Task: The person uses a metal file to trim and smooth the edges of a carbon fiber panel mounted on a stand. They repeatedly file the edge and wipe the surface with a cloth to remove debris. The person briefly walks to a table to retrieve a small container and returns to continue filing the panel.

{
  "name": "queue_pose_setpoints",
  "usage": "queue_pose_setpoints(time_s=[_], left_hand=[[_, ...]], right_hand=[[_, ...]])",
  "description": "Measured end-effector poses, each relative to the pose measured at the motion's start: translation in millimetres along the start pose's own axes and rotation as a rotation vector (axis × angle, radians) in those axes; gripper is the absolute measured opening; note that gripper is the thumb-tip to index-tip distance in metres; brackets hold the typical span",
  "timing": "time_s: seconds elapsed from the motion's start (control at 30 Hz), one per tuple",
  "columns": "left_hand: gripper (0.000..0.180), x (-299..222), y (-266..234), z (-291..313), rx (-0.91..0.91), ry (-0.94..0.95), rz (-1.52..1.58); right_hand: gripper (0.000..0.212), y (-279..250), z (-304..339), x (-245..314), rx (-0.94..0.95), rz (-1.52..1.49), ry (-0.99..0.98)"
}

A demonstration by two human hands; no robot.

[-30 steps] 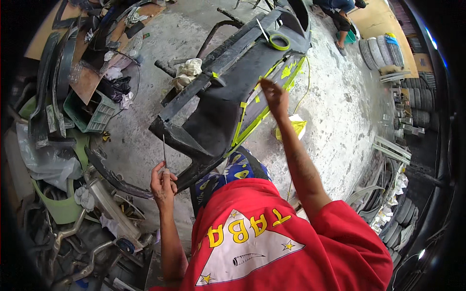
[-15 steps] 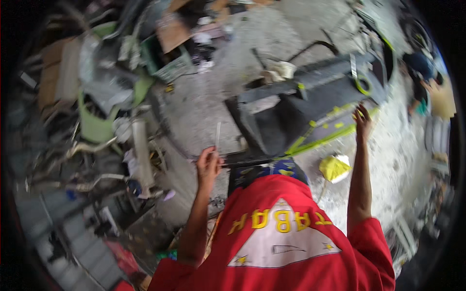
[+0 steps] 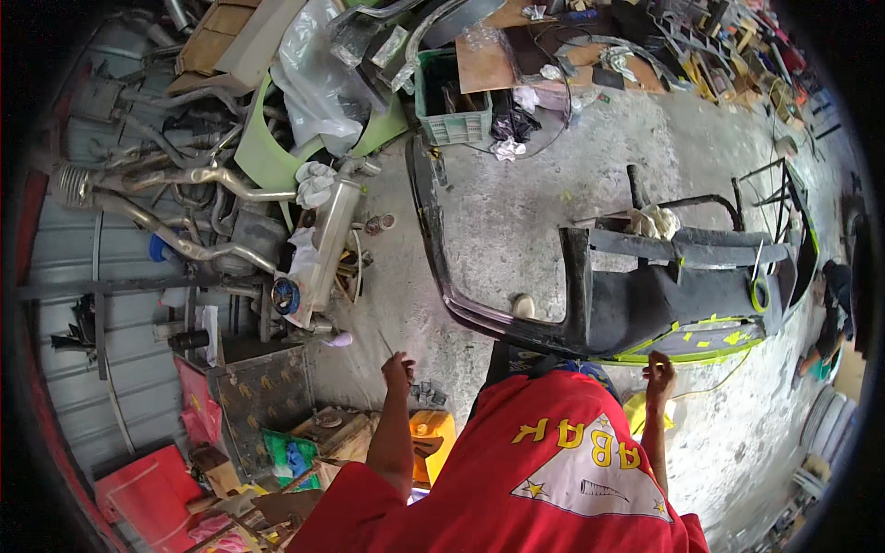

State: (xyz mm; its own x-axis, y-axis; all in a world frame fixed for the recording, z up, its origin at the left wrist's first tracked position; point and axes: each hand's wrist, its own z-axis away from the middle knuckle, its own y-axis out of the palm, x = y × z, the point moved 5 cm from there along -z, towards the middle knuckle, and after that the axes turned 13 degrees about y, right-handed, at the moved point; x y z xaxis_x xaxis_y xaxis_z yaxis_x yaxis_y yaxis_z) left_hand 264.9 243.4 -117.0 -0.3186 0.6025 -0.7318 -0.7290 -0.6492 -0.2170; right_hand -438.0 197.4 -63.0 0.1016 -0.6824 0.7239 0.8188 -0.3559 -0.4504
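My left hand (image 3: 398, 371) is closed on a thin, narrow strip (image 3: 385, 340) whose kind I cannot make out. It hangs over the concrete floor, left of a dark car bumper (image 3: 701, 288). My right hand (image 3: 659, 376) has its fingers curled in, just in front of the bumper's taped edge; anything between them is too small to name. Yellow-green masking tape (image 3: 636, 354) borders a grey panel of the bumper. A roll of the same tape (image 3: 760, 295) lies on top, with a pale strip standing at it. Partly behind my right arm is a yellow item (image 3: 637, 413).
Metal exhaust pipes (image 3: 217, 180) and a silver muffler (image 3: 334, 241) lie at the left. A green crate (image 3: 454, 126) stands at the back. A yellow jerrycan (image 3: 433, 441) is by my left forearm. Another person (image 3: 834, 309) works at the far right.
My view has swung left, so the bumper sits farther right in it. My left hand still holds the thin strip; my right hand is now at the bumper's near edge.
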Motion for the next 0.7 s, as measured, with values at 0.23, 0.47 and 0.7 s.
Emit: queue_pose_setpoints(time_s=[0.23,0.47,0.7], left_hand=[[0.036,62.5,-61.9,-17.3,0.119,-0.116,0.000],[0.031,42.6,-71.9,0.5,0.049,-0.025,0.211],[0.030,80.7,-74.3,23.5,0.063,0.022,0.287]], right_hand=[[0.028,12.8,-8.9,37.4,0.171,0.165,-0.077],[0.027,9.0,-24.5,64.4,0.164,0.281,-0.111],[0.027,22.5,-14.7,51.2,0.481,0.370,-0.204]])
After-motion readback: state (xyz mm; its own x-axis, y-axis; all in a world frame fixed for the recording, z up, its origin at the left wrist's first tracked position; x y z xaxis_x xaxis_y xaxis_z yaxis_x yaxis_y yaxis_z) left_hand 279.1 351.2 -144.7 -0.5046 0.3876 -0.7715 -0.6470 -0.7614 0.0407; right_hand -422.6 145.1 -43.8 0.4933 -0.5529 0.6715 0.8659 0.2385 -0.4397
